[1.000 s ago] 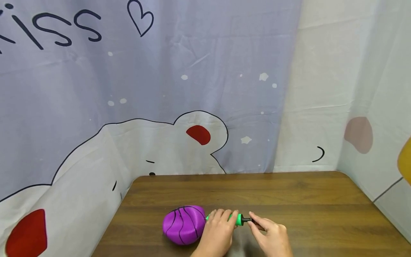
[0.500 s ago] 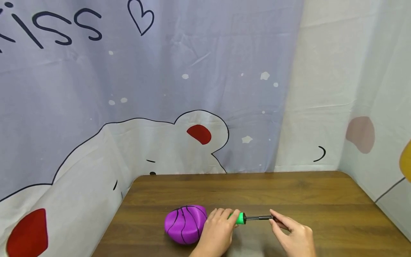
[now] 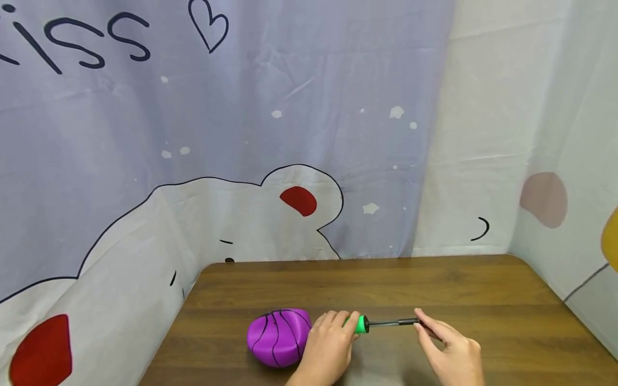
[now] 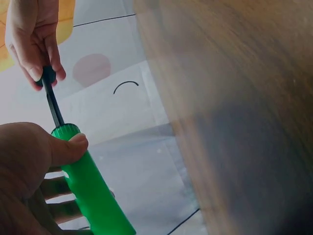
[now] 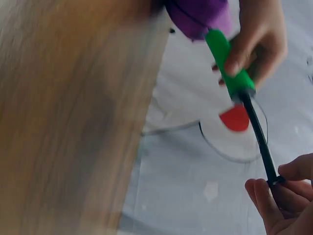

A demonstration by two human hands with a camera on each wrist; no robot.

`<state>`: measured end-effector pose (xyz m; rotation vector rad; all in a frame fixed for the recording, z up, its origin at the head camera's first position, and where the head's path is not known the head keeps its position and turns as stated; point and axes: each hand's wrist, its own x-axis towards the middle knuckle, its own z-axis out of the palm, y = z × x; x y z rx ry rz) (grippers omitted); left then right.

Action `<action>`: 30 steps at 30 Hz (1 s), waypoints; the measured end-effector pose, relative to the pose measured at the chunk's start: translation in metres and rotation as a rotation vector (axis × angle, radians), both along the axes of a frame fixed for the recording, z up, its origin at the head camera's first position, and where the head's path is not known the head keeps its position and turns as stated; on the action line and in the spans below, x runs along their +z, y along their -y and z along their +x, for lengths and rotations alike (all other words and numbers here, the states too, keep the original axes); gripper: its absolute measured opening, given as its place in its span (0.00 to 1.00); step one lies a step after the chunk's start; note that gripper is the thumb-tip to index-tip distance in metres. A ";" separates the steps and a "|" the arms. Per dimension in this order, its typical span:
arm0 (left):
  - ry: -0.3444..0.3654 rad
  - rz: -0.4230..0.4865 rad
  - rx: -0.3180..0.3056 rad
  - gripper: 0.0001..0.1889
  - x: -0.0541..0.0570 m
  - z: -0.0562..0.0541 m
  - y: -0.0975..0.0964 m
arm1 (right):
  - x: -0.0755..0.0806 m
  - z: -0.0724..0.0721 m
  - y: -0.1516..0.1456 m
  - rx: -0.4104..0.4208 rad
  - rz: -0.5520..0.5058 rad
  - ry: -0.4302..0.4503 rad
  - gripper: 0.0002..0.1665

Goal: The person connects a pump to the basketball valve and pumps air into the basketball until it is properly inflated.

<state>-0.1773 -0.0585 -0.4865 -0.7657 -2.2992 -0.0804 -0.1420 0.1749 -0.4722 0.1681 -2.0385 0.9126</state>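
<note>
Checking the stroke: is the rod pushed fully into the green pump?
No: the rod extends from the green pump to the right hand.

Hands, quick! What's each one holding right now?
Left hand: closed, gripping the green tube.
Right hand: closed, pinching the far end of the black rod.

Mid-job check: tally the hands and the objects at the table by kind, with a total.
Hands: 2 (left hand, right hand)
Pumps: 1 (green pump with its black rod drawn out)
Balls: 1 (purple ball with black lines)
Total: 4
</note>
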 end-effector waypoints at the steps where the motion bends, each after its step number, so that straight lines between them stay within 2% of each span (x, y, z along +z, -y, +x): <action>1: -0.009 -0.002 0.006 0.23 0.000 0.000 0.000 | -0.002 -0.001 0.004 0.018 0.014 -0.022 0.23; 4: -0.024 -0.007 0.021 0.24 0.000 0.001 0.000 | -0.008 -0.006 0.018 0.054 0.057 -0.074 0.23; 9: -0.030 -0.009 0.018 0.24 -0.003 0.002 -0.001 | -0.016 -0.010 0.040 0.107 0.095 -0.041 0.23; 15: 0.003 -0.013 -0.012 0.24 -0.004 0.002 -0.005 | -0.018 -0.009 0.047 0.161 0.061 0.017 0.21; 19: 0.031 -0.006 -0.026 0.23 -0.004 0.001 -0.003 | -0.019 -0.009 0.041 0.151 0.058 -0.005 0.22; 23: 0.044 0.016 -0.031 0.23 -0.005 0.001 -0.002 | -0.016 -0.006 0.029 0.101 0.050 -0.014 0.22; 30: 0.045 0.029 -0.028 0.24 -0.003 0.001 0.001 | 0.000 0.003 0.005 -0.007 -0.025 0.076 0.20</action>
